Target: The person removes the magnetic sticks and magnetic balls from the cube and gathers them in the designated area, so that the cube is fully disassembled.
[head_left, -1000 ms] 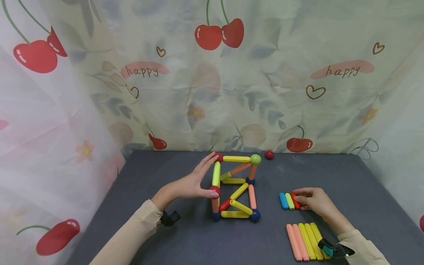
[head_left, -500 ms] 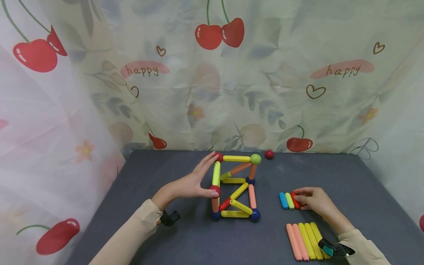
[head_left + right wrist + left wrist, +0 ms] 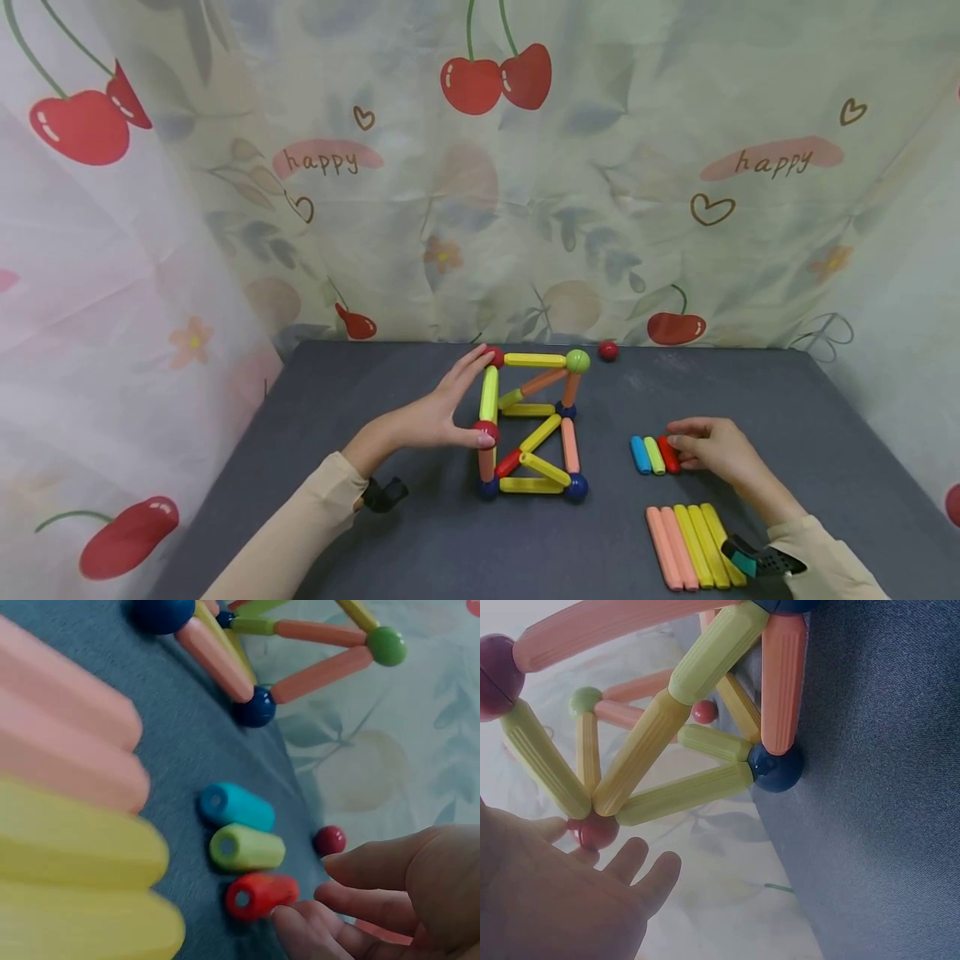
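The ball-and-stick frame (image 3: 542,432) stands on the dark counter (image 3: 420,542), the person's left hand (image 3: 431,414) against its left side, fingers spread and straight, thumb at the near red ball (image 3: 487,427), fingertips at the far red ball (image 3: 498,357). Right of the frame, the right hand (image 3: 718,452) has its fingers parted, one fingertip against the short red stick (image 3: 668,457) beside short green (image 3: 655,456) and blue ones (image 3: 641,455). Long peach and yellow sticks (image 3: 693,547) lie to the frame's near right; a loose red ball (image 3: 608,351) sits off its far right corner.
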{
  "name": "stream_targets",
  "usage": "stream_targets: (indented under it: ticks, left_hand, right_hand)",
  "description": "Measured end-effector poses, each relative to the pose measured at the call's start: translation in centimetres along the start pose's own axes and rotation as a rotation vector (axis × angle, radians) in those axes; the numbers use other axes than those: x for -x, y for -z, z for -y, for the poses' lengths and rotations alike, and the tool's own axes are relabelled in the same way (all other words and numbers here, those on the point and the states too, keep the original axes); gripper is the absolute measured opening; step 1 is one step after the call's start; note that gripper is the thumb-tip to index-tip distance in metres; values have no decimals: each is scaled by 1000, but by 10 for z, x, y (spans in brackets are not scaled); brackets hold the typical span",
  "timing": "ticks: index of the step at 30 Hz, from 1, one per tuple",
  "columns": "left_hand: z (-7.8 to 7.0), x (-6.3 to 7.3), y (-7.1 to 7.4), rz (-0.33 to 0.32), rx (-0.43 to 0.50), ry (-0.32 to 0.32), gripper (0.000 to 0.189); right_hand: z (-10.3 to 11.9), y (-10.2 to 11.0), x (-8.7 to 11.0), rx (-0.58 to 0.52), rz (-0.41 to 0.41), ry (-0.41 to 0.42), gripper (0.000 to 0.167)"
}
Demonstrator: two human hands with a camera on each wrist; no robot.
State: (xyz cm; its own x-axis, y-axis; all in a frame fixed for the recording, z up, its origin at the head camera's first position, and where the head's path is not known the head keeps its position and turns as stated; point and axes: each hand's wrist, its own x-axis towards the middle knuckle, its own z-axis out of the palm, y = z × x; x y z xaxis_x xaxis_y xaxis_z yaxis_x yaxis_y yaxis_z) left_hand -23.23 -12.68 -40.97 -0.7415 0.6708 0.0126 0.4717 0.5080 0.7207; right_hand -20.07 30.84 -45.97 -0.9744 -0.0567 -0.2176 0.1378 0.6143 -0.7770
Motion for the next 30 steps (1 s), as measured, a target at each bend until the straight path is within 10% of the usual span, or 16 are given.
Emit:
stream_targets:
  ticks: [11,30]
  left_hand:
    - [-2,1,0,-3,1,-2,112]
    - [0,1,-1,-9,-5,-4,112]
  right_hand:
    - [47,-30,8,75,27,172,40]
    - [86,-94,11,43,347,557,45]
